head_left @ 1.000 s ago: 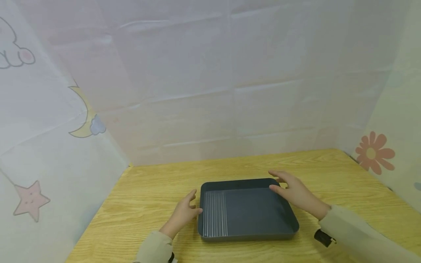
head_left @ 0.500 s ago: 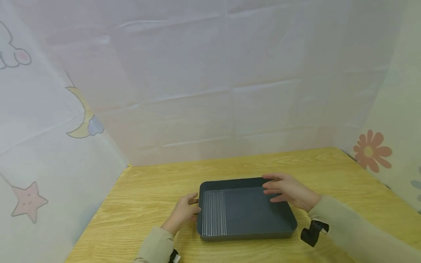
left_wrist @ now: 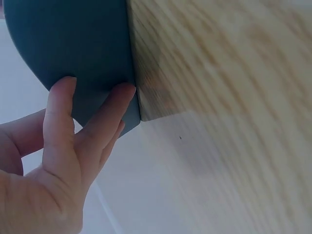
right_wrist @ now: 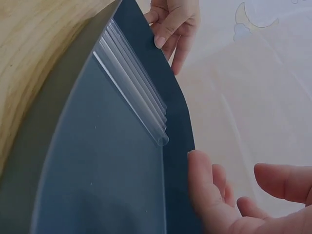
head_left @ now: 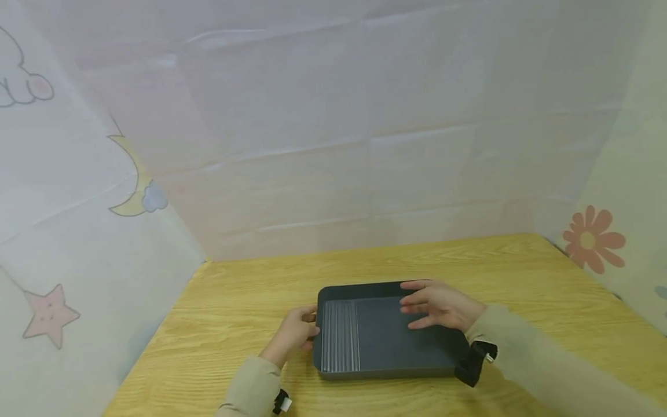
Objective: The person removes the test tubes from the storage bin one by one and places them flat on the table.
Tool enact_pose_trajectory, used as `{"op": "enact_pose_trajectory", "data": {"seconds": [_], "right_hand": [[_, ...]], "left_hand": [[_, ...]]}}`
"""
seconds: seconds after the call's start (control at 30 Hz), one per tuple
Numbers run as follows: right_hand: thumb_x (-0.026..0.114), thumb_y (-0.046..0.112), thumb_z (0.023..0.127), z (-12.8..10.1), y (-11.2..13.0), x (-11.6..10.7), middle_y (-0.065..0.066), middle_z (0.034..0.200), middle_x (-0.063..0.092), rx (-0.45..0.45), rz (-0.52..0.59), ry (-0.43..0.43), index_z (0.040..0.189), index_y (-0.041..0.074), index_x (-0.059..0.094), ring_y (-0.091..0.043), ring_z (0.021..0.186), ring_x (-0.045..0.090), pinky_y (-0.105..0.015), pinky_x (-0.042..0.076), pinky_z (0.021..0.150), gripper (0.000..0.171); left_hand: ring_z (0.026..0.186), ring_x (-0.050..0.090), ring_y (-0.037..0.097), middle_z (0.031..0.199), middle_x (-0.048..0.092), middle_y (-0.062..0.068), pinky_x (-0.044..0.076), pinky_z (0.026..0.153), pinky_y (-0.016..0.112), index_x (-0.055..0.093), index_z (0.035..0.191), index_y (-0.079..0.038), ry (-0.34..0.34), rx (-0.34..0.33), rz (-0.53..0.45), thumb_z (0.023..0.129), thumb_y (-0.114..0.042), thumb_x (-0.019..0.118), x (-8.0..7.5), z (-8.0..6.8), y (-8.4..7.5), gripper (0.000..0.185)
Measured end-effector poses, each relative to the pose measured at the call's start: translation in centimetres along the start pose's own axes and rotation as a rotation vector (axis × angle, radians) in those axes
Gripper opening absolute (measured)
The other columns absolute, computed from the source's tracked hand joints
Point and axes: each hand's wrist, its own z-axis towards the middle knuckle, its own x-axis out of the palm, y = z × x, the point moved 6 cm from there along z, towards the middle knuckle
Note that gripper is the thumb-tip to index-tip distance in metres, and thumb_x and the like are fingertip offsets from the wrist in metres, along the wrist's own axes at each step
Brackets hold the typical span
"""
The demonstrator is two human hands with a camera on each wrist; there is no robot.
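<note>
A dark blue-grey rectangular tray lies on the table. Several clear tubes are lined up side by side along its left end; the right wrist view shows a round end on the nearest tube. At the tray's left side is my left hand, its fairly straight fingers touching the outer wall and its thumb by the rim. My right hand is over the back right part of the tray, fingers spread and holding nothing. In the right wrist view one fingertip overlaps the tray's rim.
The wood-grain table reaches back to a pale hanging sheet. Printed sheets also stand at the left and right, bearing a star and a flower. Black wrist cameras sit under the sleeves.
My right hand has moved left over the tray from its right edge, fingers spreading. My left hand has come closer against the left wall. Tray and tubes have stayed in place.
</note>
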Motion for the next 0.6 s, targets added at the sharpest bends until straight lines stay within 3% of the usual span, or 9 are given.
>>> {"op": "enact_pose_trajectory", "data": {"seconds": [0.6], "right_hand": [[0.049, -0.004, 0.097, 1.3, -1.5, 2.1, -0.024, 0.12, 0.052, 0.02, 0.1, -0.017, 0.15, -0.01, 0.016, -0.024, 0.093, 0.059, -0.057, 0.049, 0.089, 0.062]], "left_hand": [[0.089, 0.068, 0.031, 0.116, 0.061, 0.03, 0.058, 0.064, 0.039, 0.037, 0.14, 0.015, 0.034, -0.038, -0.015, 0.09, 0.014, 0.053, 0.2, 0.0, 0.0, 0.053]]}}
